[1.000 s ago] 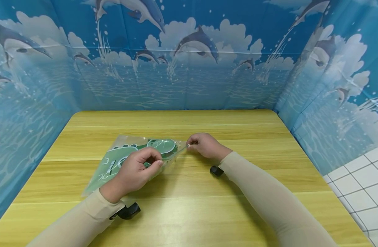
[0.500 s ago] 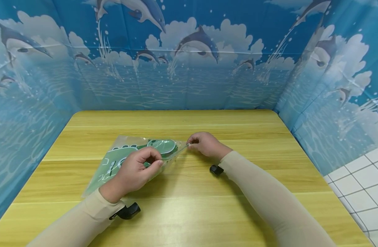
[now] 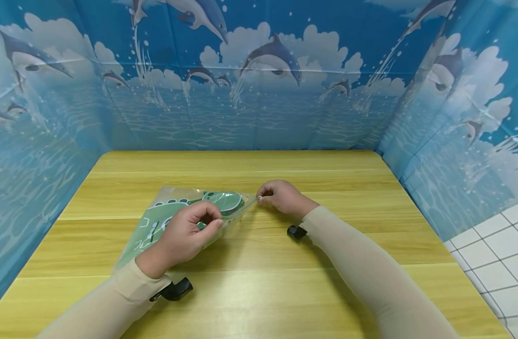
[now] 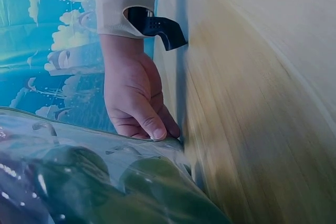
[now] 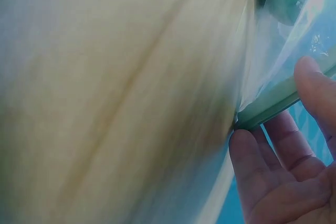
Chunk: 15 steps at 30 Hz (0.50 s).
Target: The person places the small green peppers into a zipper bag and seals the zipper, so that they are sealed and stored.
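Observation:
A clear plastic bag (image 3: 174, 195) with a green dinosaur print lies on the table, left of the middle. My left hand (image 3: 180, 238) reaches over it and pinches its near right edge between thumb and forefinger, covering part of the print. At the far right corner of the bag, my right hand (image 3: 282, 195) pinches the same edge, which runs taut between the two hands. In the right wrist view a green strip (image 5: 270, 100) along the bag's edge sits between thumb and fingers. The left wrist view shows the other hand at the bag's corner, with the green print close in front.
The wooden table (image 3: 259, 301) has a curtain (image 3: 250, 117) with dolphins behind it and at both sides. Black wrist cameras hang below both sleeves, the left one (image 3: 176, 289) nearer the table's front. White floor tiles (image 3: 496, 254) show at the right.
My right hand has shifted very slightly away and to the right with the bag's corner. The left hand keeps its place on the edge.

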Available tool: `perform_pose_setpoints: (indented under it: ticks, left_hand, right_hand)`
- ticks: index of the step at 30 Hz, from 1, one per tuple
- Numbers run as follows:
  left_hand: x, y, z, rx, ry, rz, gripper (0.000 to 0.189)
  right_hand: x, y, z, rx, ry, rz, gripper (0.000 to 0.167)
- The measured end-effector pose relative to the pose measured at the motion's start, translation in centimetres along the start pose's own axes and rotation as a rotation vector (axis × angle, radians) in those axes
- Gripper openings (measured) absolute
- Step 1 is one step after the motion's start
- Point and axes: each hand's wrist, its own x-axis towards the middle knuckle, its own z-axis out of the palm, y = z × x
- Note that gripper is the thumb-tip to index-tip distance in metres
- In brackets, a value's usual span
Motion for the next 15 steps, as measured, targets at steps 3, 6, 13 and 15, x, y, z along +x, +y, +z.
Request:
perform_pose_setpoints:
  ticks: [3, 6, 13, 15]
  left_hand:
    - [0.04, 0.08, -0.03, -0.004, 0.0, 0.0, 0.02]
    - [0.08, 0.16, -0.08, -0.006, 0.003, -0.001, 0.019]
    - [0.13, 0.15, -0.3, 0.001, 0.018, -0.005, 0.02]
    - [0.13, 0.11, -0.37, 0.004, 0.023, 0.0, 0.02]
  right_hand:
    - [-0.02, 0.03, -0.04, 0.004, 0.001, -0.003, 0.01]
    - [-0.01, 0.05, -0.06, 0.008, 0.001, -0.003, 0.01]
    - [0.1, 0.05, -0.02, 0.011, 0.001, 0.01, 0.01]
    - [0.13, 0.06, -0.05, 0.012, -0.001, 0.016, 0.01]
